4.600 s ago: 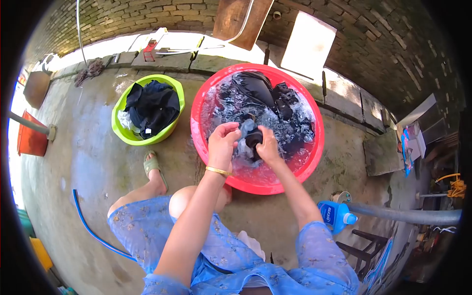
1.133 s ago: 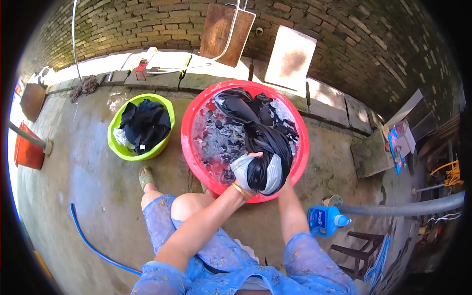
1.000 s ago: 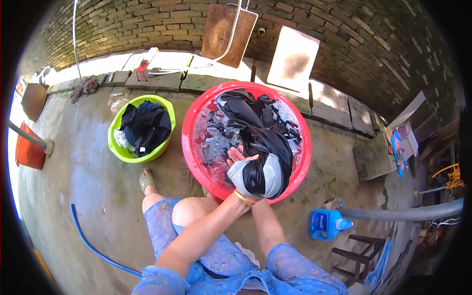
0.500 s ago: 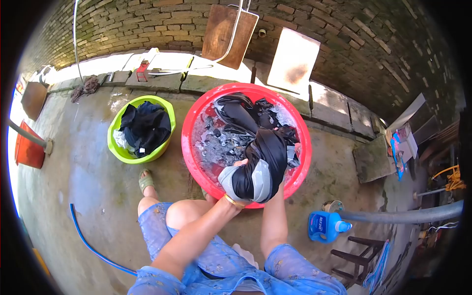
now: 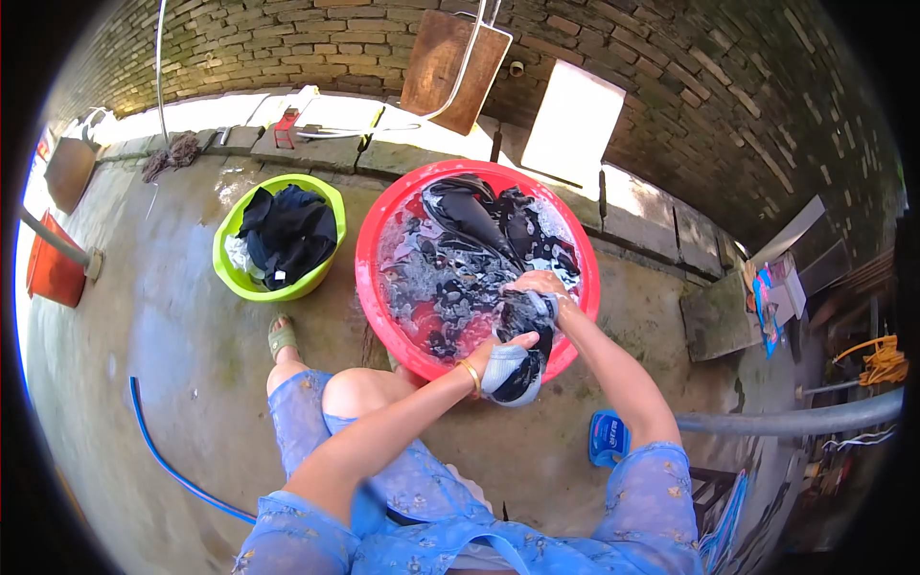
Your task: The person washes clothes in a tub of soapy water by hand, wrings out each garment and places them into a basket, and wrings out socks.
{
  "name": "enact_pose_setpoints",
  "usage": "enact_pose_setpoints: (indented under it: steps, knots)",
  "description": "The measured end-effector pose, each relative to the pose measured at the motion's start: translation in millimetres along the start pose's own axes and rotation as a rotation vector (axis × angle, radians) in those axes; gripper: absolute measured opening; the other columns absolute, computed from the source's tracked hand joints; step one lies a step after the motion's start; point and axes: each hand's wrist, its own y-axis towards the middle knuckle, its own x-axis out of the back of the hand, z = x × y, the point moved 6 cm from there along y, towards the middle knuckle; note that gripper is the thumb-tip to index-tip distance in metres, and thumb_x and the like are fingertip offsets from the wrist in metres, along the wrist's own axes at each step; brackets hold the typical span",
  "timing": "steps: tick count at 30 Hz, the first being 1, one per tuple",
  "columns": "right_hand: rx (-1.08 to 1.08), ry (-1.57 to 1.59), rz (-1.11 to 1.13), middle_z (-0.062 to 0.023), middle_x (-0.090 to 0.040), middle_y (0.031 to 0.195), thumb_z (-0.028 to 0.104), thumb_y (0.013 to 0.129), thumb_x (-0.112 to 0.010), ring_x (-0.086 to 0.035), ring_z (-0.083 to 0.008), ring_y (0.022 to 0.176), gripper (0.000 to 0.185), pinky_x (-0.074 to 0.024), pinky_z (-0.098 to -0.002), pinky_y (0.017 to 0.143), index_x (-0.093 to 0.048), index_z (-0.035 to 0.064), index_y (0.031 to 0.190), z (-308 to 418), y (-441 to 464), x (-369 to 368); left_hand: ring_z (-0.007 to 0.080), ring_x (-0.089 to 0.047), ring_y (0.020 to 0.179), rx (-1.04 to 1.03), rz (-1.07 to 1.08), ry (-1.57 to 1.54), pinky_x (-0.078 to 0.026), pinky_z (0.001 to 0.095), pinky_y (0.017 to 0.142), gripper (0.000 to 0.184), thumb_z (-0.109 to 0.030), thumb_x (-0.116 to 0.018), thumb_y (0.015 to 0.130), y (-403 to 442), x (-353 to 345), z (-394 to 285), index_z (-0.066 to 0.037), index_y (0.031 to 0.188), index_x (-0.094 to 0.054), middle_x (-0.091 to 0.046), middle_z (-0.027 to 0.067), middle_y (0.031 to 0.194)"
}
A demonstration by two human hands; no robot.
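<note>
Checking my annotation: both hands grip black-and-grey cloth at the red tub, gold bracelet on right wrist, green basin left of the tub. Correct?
Wrong wrist: the head view shows the gold bracelet on the left. The rest stands: left hand and right hand grip the black-and-grey cloth at the red tub, green basin to its left.

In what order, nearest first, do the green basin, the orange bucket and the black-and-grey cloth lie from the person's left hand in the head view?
1. Black-and-grey cloth: in the left hand itself.
2. Green basin: to the left, beyond the red tub.
3. Orange bucket: at the far left.
</note>
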Motion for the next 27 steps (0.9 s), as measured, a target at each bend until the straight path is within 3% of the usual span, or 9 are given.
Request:
enact_pose_setpoints:
  steps: [2,4,6,8,14,20,23,26,27]
  knots:
    - [0.216,-0.106,-0.297,-0.0046,-0.067,0.081,0.017,0.075,-0.061,-0.064,-0.018,0.081,0.015,-0.0495,-0.0307,0.071,-0.068,0.0145,0.088,-29.9,-4.1,-51.0,0.0172,-0.06,0.074,-0.282,-0.251,0.477,-0.051,0.0302,0.07,0.046,-0.038,-0.067,0.082,21.7,27.4,-3.0,0.0,0.106,-0.058,-0.064,0.0081,0.088]
    - [-0.524,1.228,-0.158,0.0007,-0.064,0.076,0.013,0.077,-0.069,-0.059,-0.0081,0.079,0.01,-0.0452,-0.0228,0.07,-0.066,0.006,0.083,-26.6,-10.8,-39.2,0.0162,-0.059,0.076,-0.32,-0.32,0.528,-0.05,0.0303,0.071,0.045,-0.033,-0.067,0.082,37.9,41.4,5.9,0.002,0.109,-0.055,-0.064,0.0092,0.091]
    - [-0.628,1.057,-0.145,-0.0008,-0.065,0.086,0.016,0.079,-0.066,-0.058,-0.0091,0.083,0.014,-0.044,-0.0233,0.078,-0.065,0.005,0.089,-35.4,-12.6,-46.8,0.016,-0.059,0.081,-0.437,-0.327,0.413,-0.05,0.0314,0.073,0.049,-0.03,-0.068,0.082,41.5,49.1,8.7,0.002,0.114,-0.051,-0.063,0.0107,0.098]
    - [-0.381,1.246,-0.387,-0.0024,-0.063,0.089,0.018,0.082,-0.061,-0.058,-0.0113,0.087,0.017,-0.0438,-0.026,0.08,-0.066,0.0045,0.091,-11.4,-12.5,-15.4,0.0172,-0.058,0.087,-0.393,-0.268,0.422,-0.049,0.0327,0.078,0.055,-0.028,-0.068,0.081,45.1,52.2,5.7,0.003,0.12,-0.045,-0.061,0.0126,0.103]
    - [-0.469,1.226,-0.142,-0.0032,-0.059,0.099,0.029,0.08,-0.069,-0.051,-0.0113,0.097,0.031,-0.0371,-0.0259,0.088,-0.06,0.0063,0.099,13.7,-18.6,14.0,0.0318,-0.058,0.103,-0.527,-0.43,0.781,-0.043,0.0362,0.091,0.088,-0.05,-0.072,0.07,-1.2,26.5,-37.7,0.008,0.125,-0.033,-0.057,0.0276,0.11]
    - [-0.601,1.148,-0.483,-0.0045,-0.062,0.08,0.009,0.066,-0.077,-0.059,-0.0106,0.074,0.027,-0.0469,-0.025,0.069,-0.061,0.0031,0.086,6.7,-34.3,47.0,0.023,-0.05,0.114,-0.535,-0.177,0.565,-0.039,0.0321,0.097,0.089,-0.046,-0.076,0.069,0.5,20.1,-60.3,0.003,0.13,-0.036,-0.05,0.0157,0.125]
    - [-0.574,1.377,-0.701,-0.0028,-0.062,0.078,0.002,0.067,-0.072,-0.058,-0.0086,0.07,0.022,-0.0467,-0.022,0.067,-0.062,0.0034,0.086,-6.7,-45.7,80.1,0.021,-0.05,0.115,-0.411,0.019,0.051,-0.038,0.0309,0.098,0.074,-0.044,-0.066,0.08,3.2,25.9,-70.6,0.001,0.131,-0.039,-0.052,0.0125,0.124]
    - [-0.463,1.33,-0.89,-0.0008,-0.061,0.08,-0.001,0.069,-0.069,-0.057,-0.0064,0.069,0.018,-0.0453,-0.0198,0.066,-0.061,0.0038,0.085,-5.4,-58.5,123.9,0.0261,-0.05,0.117,-0.197,0.223,-0.281,-0.03,0.0513,0.103,0.065,-0.058,-0.056,0.082,-19.1,16.8,-79.4,-0.009,0.125,-0.052,-0.059,0.0104,0.119]
    - [-0.459,1.255,-0.931,-0.004,-0.061,0.085,0.0,0.067,-0.069,-0.058,-0.0102,0.077,0.019,-0.0445,-0.0221,0.074,-0.06,0.0021,0.083,-1.0,-63.8,136.8,0.0361,-0.045,0.121,-0.113,0.226,-0.367,-0.019,0.0674,0.099,0.069,-0.065,-0.049,0.081,-17.5,13.0,-71.4,-0.015,0.128,-0.05,-0.054,0.0129,0.127]
